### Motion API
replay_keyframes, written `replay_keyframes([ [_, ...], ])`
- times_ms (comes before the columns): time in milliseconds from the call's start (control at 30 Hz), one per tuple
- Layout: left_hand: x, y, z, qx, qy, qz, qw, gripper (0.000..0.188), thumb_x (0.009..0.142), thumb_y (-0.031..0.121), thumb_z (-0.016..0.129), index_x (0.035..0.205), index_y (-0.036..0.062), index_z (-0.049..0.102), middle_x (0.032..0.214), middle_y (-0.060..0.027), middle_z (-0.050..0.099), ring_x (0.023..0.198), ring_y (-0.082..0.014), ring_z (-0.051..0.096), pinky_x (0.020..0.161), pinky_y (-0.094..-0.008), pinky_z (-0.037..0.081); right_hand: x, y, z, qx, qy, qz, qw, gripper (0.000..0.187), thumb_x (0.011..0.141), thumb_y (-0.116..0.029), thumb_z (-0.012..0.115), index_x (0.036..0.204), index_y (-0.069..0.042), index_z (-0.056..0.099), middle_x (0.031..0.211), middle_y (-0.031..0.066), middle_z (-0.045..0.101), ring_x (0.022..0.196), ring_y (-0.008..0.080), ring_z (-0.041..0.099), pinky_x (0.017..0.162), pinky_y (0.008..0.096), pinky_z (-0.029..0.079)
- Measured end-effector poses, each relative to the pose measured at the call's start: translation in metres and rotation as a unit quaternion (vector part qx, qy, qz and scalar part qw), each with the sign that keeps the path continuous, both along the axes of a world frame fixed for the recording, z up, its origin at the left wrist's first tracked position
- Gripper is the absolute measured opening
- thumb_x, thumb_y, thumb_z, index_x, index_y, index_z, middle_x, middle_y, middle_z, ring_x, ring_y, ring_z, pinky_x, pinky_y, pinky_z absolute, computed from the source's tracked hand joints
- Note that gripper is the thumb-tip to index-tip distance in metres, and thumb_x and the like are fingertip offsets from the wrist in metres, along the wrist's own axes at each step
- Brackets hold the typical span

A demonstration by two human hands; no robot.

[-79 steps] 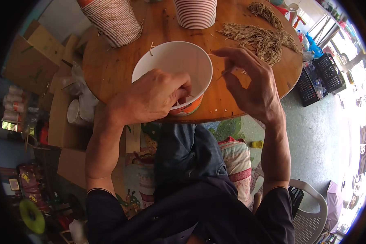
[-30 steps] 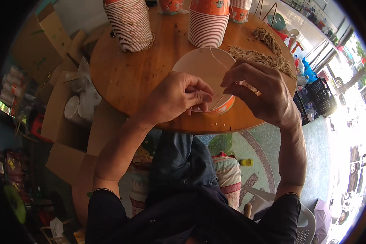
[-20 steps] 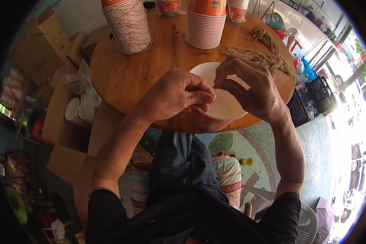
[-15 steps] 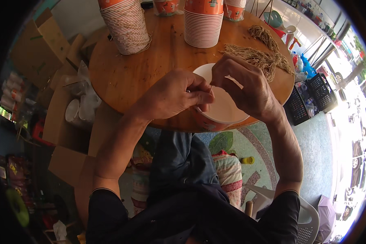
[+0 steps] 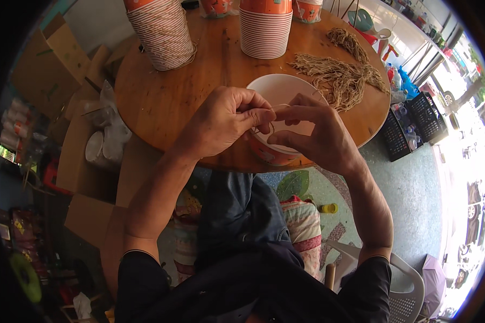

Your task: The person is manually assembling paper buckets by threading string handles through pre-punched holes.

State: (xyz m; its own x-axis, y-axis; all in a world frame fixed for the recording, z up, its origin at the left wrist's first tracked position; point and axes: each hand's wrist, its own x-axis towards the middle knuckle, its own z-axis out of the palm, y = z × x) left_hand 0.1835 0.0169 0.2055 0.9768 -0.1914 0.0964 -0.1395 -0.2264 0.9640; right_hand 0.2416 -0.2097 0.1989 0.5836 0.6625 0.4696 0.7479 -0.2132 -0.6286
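Two stacks of striped paper cups (image 5: 164, 33) (image 5: 265, 29) are set at the far side of the round wooden table (image 5: 161, 102). Cardboard boxes (image 5: 43, 70) are piled left of the table, black crates (image 5: 409, 121) right of it, and a white plastic chair (image 5: 409, 280) below its right side.

Both forearms bare below short black sleeves. Left hand (image 5: 223, 126) and right hand (image 5: 315, 137): no gloves, rings or watch visible. Dark blue trousers over the knees. Black shirt at chest.
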Motion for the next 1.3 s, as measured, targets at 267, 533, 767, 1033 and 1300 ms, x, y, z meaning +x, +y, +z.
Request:
replay_keyframes([
  [267, -0.012, 0.013, -0.008, -0.026, -0.034, 0.038, 0.998, 0.017, 0.103, 0.015, 0.069, 0.105, -0.0011, 0.073, 0.09, -0.0031, 0.075, 0.081, -0.0065, 0.069, 0.068, -0.0215, 0.053, -0.001, 0.02, 0.0, -0.016, 0.047, 0.012, 0.999, 0.018, 0.086, -0.02, 0.084, 0.1, -0.01, 0.083, 0.086, 0.0087, 0.071, 0.081, 0.0218, 0.07, 0.075, 0.0362, 0.055],
  [533, -0.06, 0.039, -0.011, -0.016, -0.026, 0.148, 0.989, 0.017, 0.104, 0.014, 0.067, 0.106, -0.0017, 0.073, 0.089, -0.0041, 0.077, 0.079, -0.0061, 0.07, 0.061, -0.0214, 0.052, -0.001, 0.058, 0.001, -0.025, -0.016, 0.122, 0.992, 0.021, 0.089, -0.015, 0.079, 0.106, -0.002, 0.079, 0.097, 0.0108, 0.072, 0.091, 0.0258, 0.07, 0.08, 0.04, 0.056],
  [767, -0.069, 0.051, -0.015, -0.038, -0.021, 0.172, 0.984, 0.017, 0.104, 0.019, 0.069, 0.107, 0.0018, 0.071, 0.093, -0.0022, 0.075, 0.08, -0.005, 0.068, 0.062, -0.0192, 0.049, 0.001, 0.076, 0.007, -0.061, -0.004, 0.171, 0.983, 0.041, 0.085, -0.024, 0.086, 0.118, -0.003, 0.076, 0.106, 0.0149, 0.071, 0.093, 0.0283, 0.071, 0.082, 0.0416, 0.056],
  [1033, -0.062, 0.046, -0.017, -0.008, -0.034, 0.176, 0.984, 0.019, 0.103, 0.016, 0.07, 0.105, -0.0028, 0.074, 0.088, -0.0052, 0.077, 0.078, -0.0061, 0.07, 0.061, -0.0229, 0.053, -0.007, 0.072, 0.004, -0.006, 0.039, 0.121, 0.992, 0.016, 0.09, -0.01, 0.079, 0.102, -0.001, 0.078, 0.091, 0.0114, 0.068, 0.078, 0.0265, 0.068, 0.071, 0.0388, 0.053],
  [1300, -0.06, 0.05, -0.007, 0.001, -0.015, 0.133, 0.991, 0.016, 0.102, 0.012, 0.071, 0.108, -0.0028, 0.068, 0.089, -0.0025, 0.072, 0.083, -0.0073, 0.069, 0.074, -0.0232, 0.055, -0.03, 0.064, -0.001, 0.021, 0.022, 0.069, 0.997, 0.004, 0.088, -0.002, 0.075, 0.091, -0.002, 0.074, 0.088, 0.0107, 0.066, 0.082, 0.029, 0.067, 0.074, 0.0395, 0.054],
])
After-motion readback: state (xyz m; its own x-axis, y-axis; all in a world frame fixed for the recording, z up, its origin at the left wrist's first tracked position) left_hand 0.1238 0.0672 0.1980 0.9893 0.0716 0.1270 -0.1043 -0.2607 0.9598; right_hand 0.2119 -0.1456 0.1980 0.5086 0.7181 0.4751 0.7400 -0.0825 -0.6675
